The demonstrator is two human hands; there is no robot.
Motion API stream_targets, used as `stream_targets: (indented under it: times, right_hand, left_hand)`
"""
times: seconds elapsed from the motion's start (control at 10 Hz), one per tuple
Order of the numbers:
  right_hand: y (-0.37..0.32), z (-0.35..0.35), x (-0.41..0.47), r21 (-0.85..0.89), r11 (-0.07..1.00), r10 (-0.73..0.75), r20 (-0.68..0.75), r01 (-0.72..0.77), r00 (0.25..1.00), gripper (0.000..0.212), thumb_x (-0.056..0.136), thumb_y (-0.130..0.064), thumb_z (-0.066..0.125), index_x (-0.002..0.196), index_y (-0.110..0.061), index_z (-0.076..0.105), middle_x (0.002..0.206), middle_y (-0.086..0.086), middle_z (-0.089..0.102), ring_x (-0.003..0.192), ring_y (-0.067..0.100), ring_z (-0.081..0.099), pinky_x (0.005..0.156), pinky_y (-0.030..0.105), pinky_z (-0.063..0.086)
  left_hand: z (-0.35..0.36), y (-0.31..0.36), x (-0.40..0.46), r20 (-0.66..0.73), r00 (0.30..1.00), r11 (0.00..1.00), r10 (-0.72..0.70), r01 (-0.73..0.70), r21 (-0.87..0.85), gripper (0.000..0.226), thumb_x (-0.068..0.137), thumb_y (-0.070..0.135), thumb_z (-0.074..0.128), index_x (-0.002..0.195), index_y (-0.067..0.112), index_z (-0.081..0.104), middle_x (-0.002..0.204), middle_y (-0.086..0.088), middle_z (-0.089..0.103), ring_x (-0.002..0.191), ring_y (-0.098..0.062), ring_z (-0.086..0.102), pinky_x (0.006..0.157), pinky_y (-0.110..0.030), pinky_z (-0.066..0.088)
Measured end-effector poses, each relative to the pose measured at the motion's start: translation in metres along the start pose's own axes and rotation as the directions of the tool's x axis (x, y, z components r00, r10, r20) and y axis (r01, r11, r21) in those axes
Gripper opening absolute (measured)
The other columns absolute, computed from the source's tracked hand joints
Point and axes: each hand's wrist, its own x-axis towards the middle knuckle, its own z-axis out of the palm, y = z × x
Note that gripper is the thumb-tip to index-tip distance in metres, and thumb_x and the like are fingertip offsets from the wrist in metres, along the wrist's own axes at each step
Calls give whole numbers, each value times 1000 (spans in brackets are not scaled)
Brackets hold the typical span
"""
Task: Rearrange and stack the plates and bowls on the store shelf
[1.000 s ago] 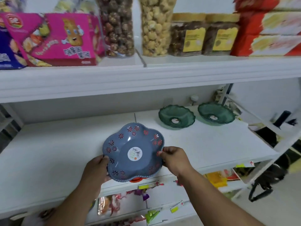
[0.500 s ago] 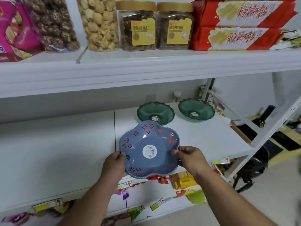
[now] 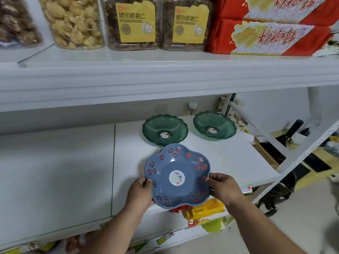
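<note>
Landmark: blue flower-shaped bowl (image 3: pixel 177 177), held over the front edge of the white shelf (image 3: pixel 55 171). Left hand (image 3: pixel 140 194) clamps the bowl's left rim, thumb on top and fingers hidden beneath; right hand (image 3: pixel 222 186) clamps the opposite rim the same way. A two-sided hold keeps the bowl level and mouth-up, probably so it can be carried flat and set down squarely. A red edge (image 3: pixel 180 208) peeps out under the bowl's near rim — perhaps a second dish nested below, cannot tell. Just behind the bowl, nearly touching its far rim in this view, sits a green scalloped bowl (image 3: pixel 165 129); behind and to the right of the blue one, a second green bowl (image 3: pixel 214 127) of the same make, the two green ones side by side but apart. Both stand upright and unstacked, so my guess is that stacking work remains. To the left of the bowl the shelf is a smooth white board with a dark seam (image 3: pixel 113 167); nothing stands on that part. Above the bowl, an upper shelf carries clear snack jars (image 3: pixel 73 22), two yellow-labelled jars (image 3: pixel 136 22) and red boxes (image 3: pixel 271 26). Below the bowl, a yellow packet (image 3: pixel 207 208) on a lower tier. Right of the bowl — the white rack upright (image 3: pixel 302 149) and pale floor.
</note>
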Motion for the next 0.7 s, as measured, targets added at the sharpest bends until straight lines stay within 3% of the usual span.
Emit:
stream_targets:
  times: [0.2, 0.4, 0.5, 0.6, 0.7]
  right_hand:
    - [9, -18, 34, -47, 996, 74, 26, -72, 997, 20, 95, 2, 60, 89, -3, 79, 93, 16, 80, 91, 35, 72, 87, 46, 61]
    - [10, -27, 60, -26, 994, 112, 76, -111, 991, 14, 92, 1, 62, 84, 10, 69, 80, 18, 66, 78, 25, 54, 75, 40, 49]
    - [4, -31, 64, -8, 992, 126, 71, -126, 989, 12, 92, 1, 64, 90, 10, 71, 85, 21, 70, 80, 27, 59, 79, 42, 53]
    - [3, -36, 63, -59, 992, 120, 102, -114, 987, 12, 92, -5, 66, 87, 3, 74, 89, 21, 73, 82, 26, 61, 81, 41, 53]
    - [-9, -47, 59, -240, 971, 47, 98, -22, 994, 9, 91, -14, 67, 90, -8, 74, 89, 6, 70, 87, 24, 60, 83, 36, 51]
  left_hand:
    - [28, 1, 8, -39, 999, 999, -31, 33, 42, 24, 102, 17, 43, 101, 13, 67, 96, -6, 76, 87, -26, 74, 72, -39, 62]
    - [43, 5, 17, -84, 996, 994, -35, 44, 104, 26, 101, 18, 43, 95, 13, 68, 94, -10, 75, 85, -28, 73, 76, -45, 62]
    - [48, 7, 21, -113, 993, 988, -19, 36, 153, 28, 100, 20, 43, 91, 10, 68, 88, -15, 74, 84, -35, 72, 77, -52, 61]
    - [46, 1, 30, -138, 989, 988, -55, 74, 136, 25, 98, 20, 48, 102, 6, 68, 99, -21, 73, 93, -40, 70, 82, -55, 58]
    - [44, 0, 29, -158, 985, 985, -71, 94, 144, 59, 87, 29, 59, 142, 9, 48, 135, -18, 60, 113, -34, 64, 99, -52, 51]
